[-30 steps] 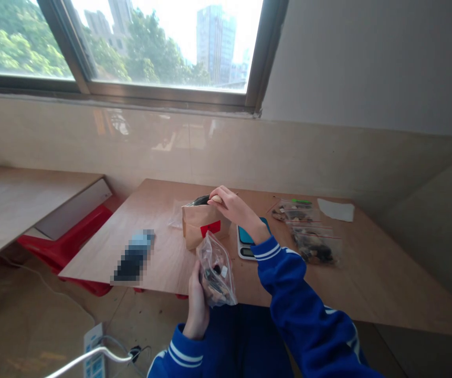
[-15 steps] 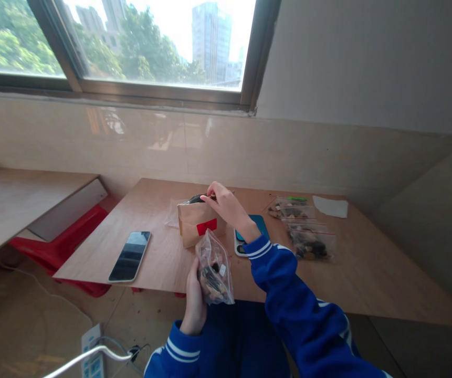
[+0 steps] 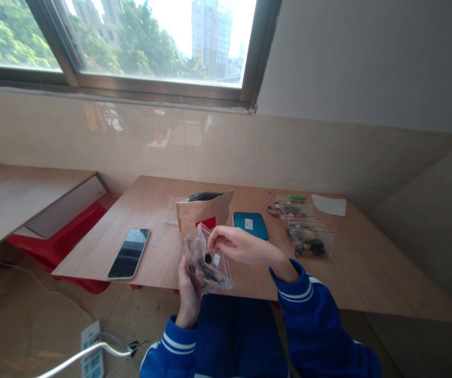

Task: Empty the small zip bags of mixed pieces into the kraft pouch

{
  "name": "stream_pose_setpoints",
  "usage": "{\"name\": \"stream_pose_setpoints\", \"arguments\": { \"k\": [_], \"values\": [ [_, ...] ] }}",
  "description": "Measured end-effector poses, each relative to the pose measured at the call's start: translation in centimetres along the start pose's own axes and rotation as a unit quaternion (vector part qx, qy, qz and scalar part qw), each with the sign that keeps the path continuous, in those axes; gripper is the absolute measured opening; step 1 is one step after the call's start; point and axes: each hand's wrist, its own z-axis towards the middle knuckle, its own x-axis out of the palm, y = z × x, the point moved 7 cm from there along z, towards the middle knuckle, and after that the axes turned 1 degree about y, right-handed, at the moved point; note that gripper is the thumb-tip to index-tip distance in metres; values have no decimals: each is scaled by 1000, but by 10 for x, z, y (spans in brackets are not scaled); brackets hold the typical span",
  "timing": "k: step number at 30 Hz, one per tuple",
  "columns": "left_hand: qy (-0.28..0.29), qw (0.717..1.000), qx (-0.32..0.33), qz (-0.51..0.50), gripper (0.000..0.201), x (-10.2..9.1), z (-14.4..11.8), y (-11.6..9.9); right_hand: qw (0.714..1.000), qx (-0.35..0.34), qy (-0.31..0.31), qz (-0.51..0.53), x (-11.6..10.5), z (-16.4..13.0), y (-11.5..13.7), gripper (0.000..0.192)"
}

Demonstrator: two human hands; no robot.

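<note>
Wrapped by my left hand (image 3: pixel 189 294) at its left side is a clear zip bag (image 3: pixel 218 281), tilted upright at the table's front edge. Inside it show dark and tan dried pieces and a small white packet. At the bag's mouth, my right hand (image 3: pixel 235 244) has its fingertips pinched together; what they hold, if anything, is hidden. Just behind both hands stands a brown paper pouch (image 3: pixel 194 212) with a red label, its top gaping and its inside dark. A blue-topped kitchen scale (image 3: pixel 259 226) lies to the right of the pouch, partly behind my right hand.
A phone (image 3: pixel 129 253) lies at the table's left. Filled zip bags (image 3: pixel 310 247) sit at the right, with a white paper (image 3: pixel 329 205) beyond them. A red stool (image 3: pixel 64 244) stands between the tables. A power strip (image 3: pixel 92 350) rests on the floor.
My right hand has come out of the pouch's top and down to the zip bag's mouth. The zip bag has shifted slightly left and up. More of the scale's top shows.
</note>
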Motion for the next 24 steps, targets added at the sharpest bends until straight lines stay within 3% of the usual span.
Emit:
{"name": "stream_pose_setpoints", "arguments": {
  "k": [4,7,12,19,21,24],
  "values": [
    [16,1000,19,-2,30,-4,2,-2,999,27,25,-38,18,-5,-15,23],
    [50,998,24,9,30,-1,1,-4,996,-11,73,-49,28,-3,-16,35],
    [26,996,67,58,27,-6,2,-10,988,-57,134,-44,37,-4,-9,43],
    [-62,984,121,116,13,-39,10,-2,991,-21,121,-60,42,-5,-9,31],
    [-65,983,132,113,15,-39,8,-5,992,-20,109,-67,42,-5,-8,29],
    [-23,981,149,124,20,-21,3,-16,992,-9,109,-59,43,-6,-8,31]
  ]
}}
